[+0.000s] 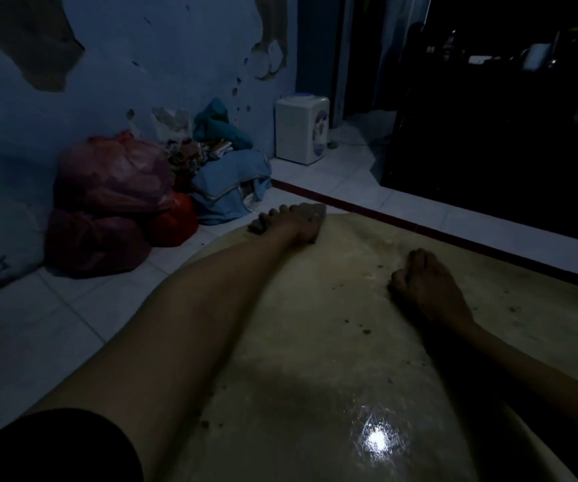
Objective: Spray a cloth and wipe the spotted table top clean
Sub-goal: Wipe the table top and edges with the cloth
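The round yellowish table top (315, 342) fills the lower middle of the dim head view, with small dark spots (365, 331) scattered over it and a bright glare near the front. My left arm reaches across to the far edge, where my left hand (291, 222) presses flat on a grey cloth (318, 208), fingers curled over it. Only one corner of the cloth shows past the hand. My right hand (423, 278) rests on the table to the right as a closed fist with nothing visible in it. No spray bottle is in view.
Red plastic bags (113, 189) and a pile of blue fabric (231, 186) lie on the white tiled floor by the peeling blue wall. A white water dispenser (302, 130) stands behind. Dark furniture (489, 133) rises beyond a tiled step at the right.
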